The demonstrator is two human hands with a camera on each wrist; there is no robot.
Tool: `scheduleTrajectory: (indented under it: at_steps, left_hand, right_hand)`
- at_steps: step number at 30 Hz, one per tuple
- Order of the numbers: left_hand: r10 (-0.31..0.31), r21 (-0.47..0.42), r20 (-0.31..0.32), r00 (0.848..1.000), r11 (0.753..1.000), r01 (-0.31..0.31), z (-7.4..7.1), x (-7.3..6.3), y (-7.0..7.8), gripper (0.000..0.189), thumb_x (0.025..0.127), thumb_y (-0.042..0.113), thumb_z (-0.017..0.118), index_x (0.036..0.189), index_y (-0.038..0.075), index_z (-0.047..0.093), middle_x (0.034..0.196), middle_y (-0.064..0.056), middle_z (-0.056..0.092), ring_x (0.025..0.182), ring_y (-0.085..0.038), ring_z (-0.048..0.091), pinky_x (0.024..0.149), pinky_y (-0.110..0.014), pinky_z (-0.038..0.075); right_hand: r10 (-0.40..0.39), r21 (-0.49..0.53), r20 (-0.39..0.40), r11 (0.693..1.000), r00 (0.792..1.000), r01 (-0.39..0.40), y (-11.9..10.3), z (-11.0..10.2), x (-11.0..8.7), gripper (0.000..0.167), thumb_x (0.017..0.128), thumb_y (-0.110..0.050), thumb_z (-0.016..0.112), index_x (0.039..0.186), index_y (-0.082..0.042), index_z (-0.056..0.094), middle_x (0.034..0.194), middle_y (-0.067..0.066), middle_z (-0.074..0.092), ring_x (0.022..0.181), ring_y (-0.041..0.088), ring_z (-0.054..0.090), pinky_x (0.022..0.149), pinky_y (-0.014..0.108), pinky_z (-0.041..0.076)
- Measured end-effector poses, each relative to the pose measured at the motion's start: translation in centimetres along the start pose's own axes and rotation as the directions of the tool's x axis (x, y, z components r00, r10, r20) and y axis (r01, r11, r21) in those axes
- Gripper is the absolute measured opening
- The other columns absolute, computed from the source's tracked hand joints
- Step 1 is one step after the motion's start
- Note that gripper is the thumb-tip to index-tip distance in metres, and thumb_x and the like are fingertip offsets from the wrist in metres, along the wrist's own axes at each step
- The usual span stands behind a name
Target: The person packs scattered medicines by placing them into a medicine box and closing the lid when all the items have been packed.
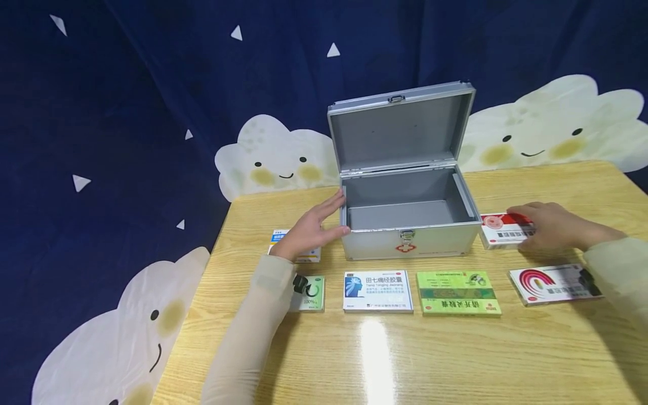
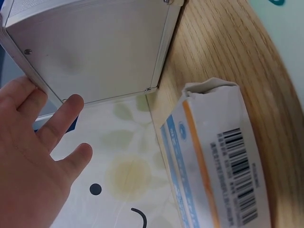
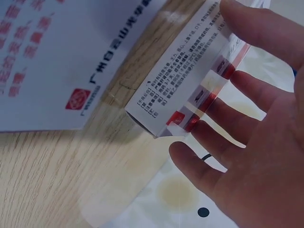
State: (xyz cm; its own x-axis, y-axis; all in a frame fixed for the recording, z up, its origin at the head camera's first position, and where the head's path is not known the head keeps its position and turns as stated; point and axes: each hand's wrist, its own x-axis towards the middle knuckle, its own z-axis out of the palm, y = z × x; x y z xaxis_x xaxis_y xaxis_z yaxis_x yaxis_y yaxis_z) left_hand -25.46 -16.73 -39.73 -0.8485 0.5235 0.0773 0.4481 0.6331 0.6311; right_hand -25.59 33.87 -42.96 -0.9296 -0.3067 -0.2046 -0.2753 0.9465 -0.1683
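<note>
A silver first-aid case (image 1: 435, 242) stands on the table with its lid (image 1: 400, 132) raised and its inside bare. My left hand (image 1: 313, 228) rests at the case's left edge, fingers spread and fairly straight, fingertips on the rim. In the left wrist view the case's side panel (image 2: 95, 52) is close to those fingers. To the right of the case, my right hand (image 1: 552, 225) spans a red and white medicine box (image 1: 493, 230), thumb on the near side and fingers on the far side. The right wrist view shows the fingertips (image 3: 237, 78) against the box's red-marked edge.
A blue and white box (image 1: 309, 256) lies under the left forearm. Along the front sit a green and white box (image 1: 315, 295), a white and blue box (image 1: 378, 292), a lime-green box (image 1: 458, 292) and a white box with pink arcs (image 1: 552, 284). Behind hangs a dark blue curtain (image 1: 283, 73).
</note>
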Motion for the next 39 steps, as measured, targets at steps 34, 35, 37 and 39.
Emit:
scheduleTrajectory:
  at_steps: [34, 35, 37, 39]
  left_hand:
    - [-0.029, -0.017, 0.022, 0.999, 0.999, 0.029, 0.0, -0.3, -0.1, 0.080, 0.093, 0.053, 0.059, 0.159, 0.025, 0.023, 0.168, 0.017, 0.007, 0.155, -0.018, 0.017, 0.123, -0.051, 0.022]
    - [-0.030, -0.018, 0.022, 0.999, 0.999, 0.030, 0.0, -0.3, -0.1, 0.080, 0.093, 0.053, 0.059, 0.159, 0.025, 0.023, 0.168, 0.018, 0.007, 0.155, -0.018, 0.017, 0.123, -0.051, 0.022]
    - [-0.030, -0.023, 0.020, 0.999, 0.999, 0.030, 0.0, -0.3, -0.1, 0.081, 0.093, 0.054, 0.059, 0.159, 0.024, 0.023, 0.167, 0.019, 0.006, 0.155, -0.018, 0.017, 0.123, -0.052, 0.022]
    - [-0.030, -0.023, 0.017, 0.999, 0.999, 0.030, 0.0, -0.2, -0.2, 0.081, 0.093, 0.055, 0.059, 0.159, 0.024, 0.024, 0.167, 0.020, 0.006, 0.155, -0.017, 0.017, 0.123, -0.051, 0.022]
  right_hand:
    - [-0.018, 0.052, -0.002, 0.998, 1.000, 0.018, 0.3, 0.3, 0.8, 0.088, 0.066, -0.023, 0.089, 0.132, 0.014, 0.045, 0.125, 0.034, 0.057, 0.113, 0.050, 0.054, 0.096, 0.068, 0.042]
    - [-0.021, 0.048, -0.012, 0.999, 1.000, 0.021, 0.3, 0.2, 0.7, 0.088, 0.066, -0.023, 0.089, 0.133, 0.014, 0.045, 0.125, 0.034, 0.057, 0.114, 0.050, 0.054, 0.096, 0.067, 0.042]
    - [-0.020, 0.036, -0.031, 0.999, 0.999, 0.021, 0.2, -0.1, 0.6, 0.089, 0.067, -0.024, 0.089, 0.134, 0.014, 0.044, 0.127, 0.035, 0.055, 0.115, 0.052, 0.053, 0.096, 0.068, 0.041]
    - [-0.009, 0.023, -0.042, 1.000, 0.999, 0.010, 0.1, -0.4, 0.5, 0.091, 0.068, -0.025, 0.089, 0.136, 0.013, 0.042, 0.130, 0.037, 0.052, 0.117, 0.054, 0.050, 0.096, 0.070, 0.040]
